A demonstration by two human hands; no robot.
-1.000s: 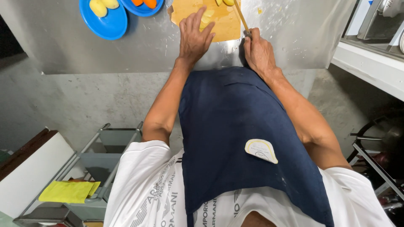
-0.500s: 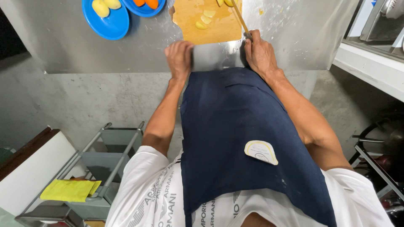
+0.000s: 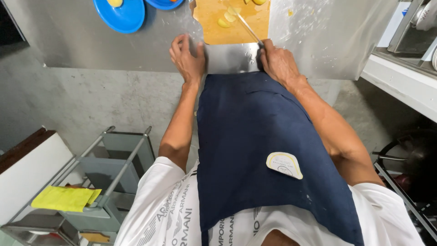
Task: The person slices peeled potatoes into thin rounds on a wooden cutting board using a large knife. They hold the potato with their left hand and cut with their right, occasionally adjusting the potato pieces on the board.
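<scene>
Resting flat on the steel counter (image 3: 136, 50), the left hand (image 3: 187, 58) lies with fingers spread and holds nothing, just left of the wooden board (image 3: 218, 27). A blue plate (image 3: 119, 16) sits farther left near the counter's far side. On the board lie pale yellow slices (image 3: 227, 17). The right hand (image 3: 278, 63), fingers closed around a knife (image 3: 248, 28), rests at the counter's near edge, blade reaching among the slices.
</scene>
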